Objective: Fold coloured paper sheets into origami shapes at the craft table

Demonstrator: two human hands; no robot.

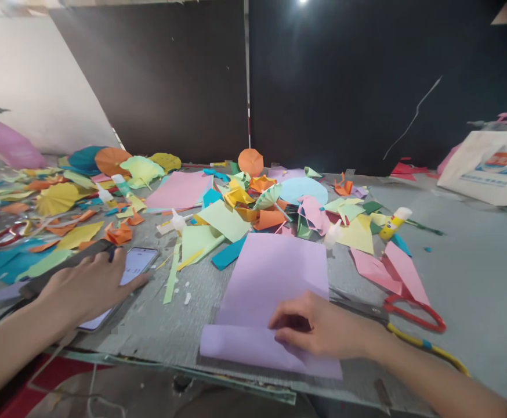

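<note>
A sheet of purple paper (279, 273) lies at the table's front edge, its near end curled over into a loose fold. My right hand (318, 325) is on that fold, thumb and fingertips pinched at the paper's curled edge. Just beyond my right wrist are scissors (366, 310) with red and yellow handles, partly hidden by my forearm. On the left, my left hand (88, 284) rests palm down over a smartphone (138, 261) with a lit screen and a dark, flat block (68, 267). Its thumb stands apart from the fingers, and it grips nothing that I can see.
Paper scraps in many colours are heaped along the middle and left. A yellow glue stick (395, 223), white glue bottles (178, 222) and pink folded paper (388, 270) lie around. A white bag (488, 168) stands at right; a black panel (344, 87) closes off the back.
</note>
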